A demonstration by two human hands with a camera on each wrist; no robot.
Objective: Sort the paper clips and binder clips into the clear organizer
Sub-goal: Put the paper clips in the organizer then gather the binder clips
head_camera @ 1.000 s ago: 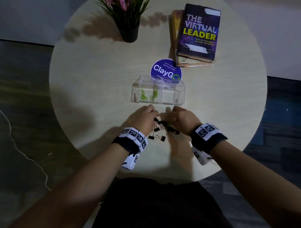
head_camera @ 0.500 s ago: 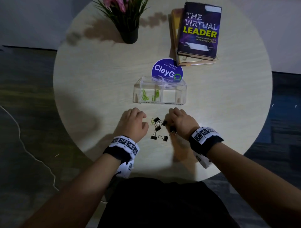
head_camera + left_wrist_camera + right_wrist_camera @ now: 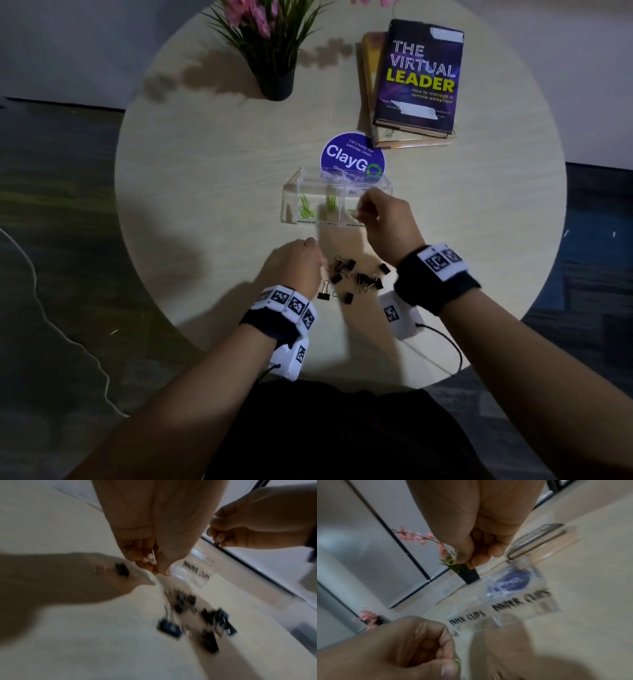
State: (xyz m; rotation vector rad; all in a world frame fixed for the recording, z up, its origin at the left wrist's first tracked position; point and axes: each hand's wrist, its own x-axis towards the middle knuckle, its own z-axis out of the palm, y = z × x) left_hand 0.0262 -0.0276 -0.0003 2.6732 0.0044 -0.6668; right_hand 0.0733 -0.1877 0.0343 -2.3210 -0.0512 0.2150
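Observation:
The clear organizer (image 3: 337, 200) stands mid-table, its front labelled for paper clips on the left and binder clips on the right (image 3: 520, 602). Green paper clips (image 3: 305, 211) lie in its left compartment. Several black binder clips (image 3: 356, 278) are heaped on the table in front of it. My right hand (image 3: 360, 211) hovers at the organizer's right half, pinching a green paper clip (image 3: 451, 562) between thumb and finger. By the pile's left edge, my left hand (image 3: 314, 246) pinches another green paper clip (image 3: 457, 661).
On the round wooden table (image 3: 205, 192), a blue round sticker (image 3: 352, 156) lies just behind the organizer. A black pot with a pink-flowered plant (image 3: 274, 78) stands at the back. Two stacked books (image 3: 416, 78) lie at the back right. The table's edge is close to my body.
My right hand rose from the binder clip pile and moved forward to the organizer with a paper clip. The left hand stayed beside the pile, its fingers now pinched together.

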